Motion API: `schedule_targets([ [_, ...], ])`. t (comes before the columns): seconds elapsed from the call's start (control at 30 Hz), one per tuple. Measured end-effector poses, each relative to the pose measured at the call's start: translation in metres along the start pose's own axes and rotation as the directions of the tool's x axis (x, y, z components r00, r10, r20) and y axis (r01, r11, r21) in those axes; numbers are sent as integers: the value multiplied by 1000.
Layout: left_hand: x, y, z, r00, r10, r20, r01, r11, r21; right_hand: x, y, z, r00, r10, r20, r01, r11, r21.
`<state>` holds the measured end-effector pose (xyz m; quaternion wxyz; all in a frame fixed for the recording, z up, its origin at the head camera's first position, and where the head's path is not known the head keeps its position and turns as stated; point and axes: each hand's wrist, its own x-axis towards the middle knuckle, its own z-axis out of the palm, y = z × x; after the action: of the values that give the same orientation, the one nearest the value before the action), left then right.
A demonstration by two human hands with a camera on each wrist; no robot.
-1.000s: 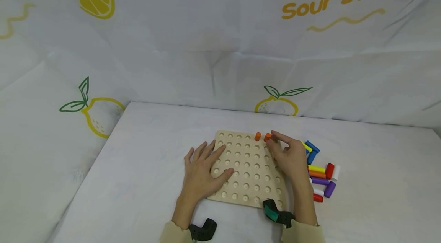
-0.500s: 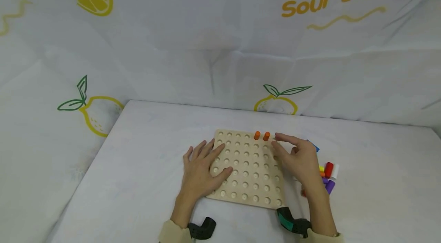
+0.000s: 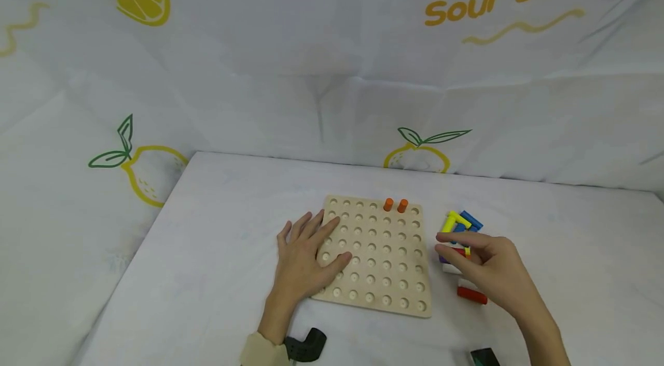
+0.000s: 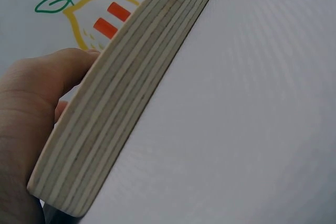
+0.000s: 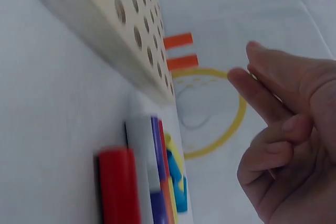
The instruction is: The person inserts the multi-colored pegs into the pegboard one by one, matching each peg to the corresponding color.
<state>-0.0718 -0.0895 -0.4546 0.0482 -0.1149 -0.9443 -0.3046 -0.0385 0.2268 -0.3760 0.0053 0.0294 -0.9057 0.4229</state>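
1. Your right hand [image 3: 490, 265] has moved off the board [image 3: 378, 256] and now hovers over the loose pegs [image 3: 452, 268], thumb and forefinger parted, holding nothing.
2. Two orange pegs [image 3: 402, 206] stand in the board's far row without your touch, so they look seated; the corner hole beside them is vacant.
3. Your left hand [image 3: 303, 265] stays spread on the board's left side, apparently steadying it.
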Motion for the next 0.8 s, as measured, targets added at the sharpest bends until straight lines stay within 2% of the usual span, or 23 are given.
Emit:
schedule_targets([
  [0.2, 0, 0, 0, 1000, -1, 1, 1, 1000, 2, -12, 29, -19, 998, -22, 51, 23, 999, -25],
  [0.3, 0, -1, 0, 1000, 4, -4, -4, 1000, 7, -15, 39, -27, 997, -9, 82, 13, 999, -47],
  [0.6, 0, 1, -1, 1000, 13, -13, -13, 1000, -8, -20, 55, -40, 987, 45, 156, -25, 991, -132],
  [0.8, 0, 1, -1, 1000, 11, -14, -11, 1000, -9, -21, 58, -41, 984, 63, 164, -31, 981, -193],
])
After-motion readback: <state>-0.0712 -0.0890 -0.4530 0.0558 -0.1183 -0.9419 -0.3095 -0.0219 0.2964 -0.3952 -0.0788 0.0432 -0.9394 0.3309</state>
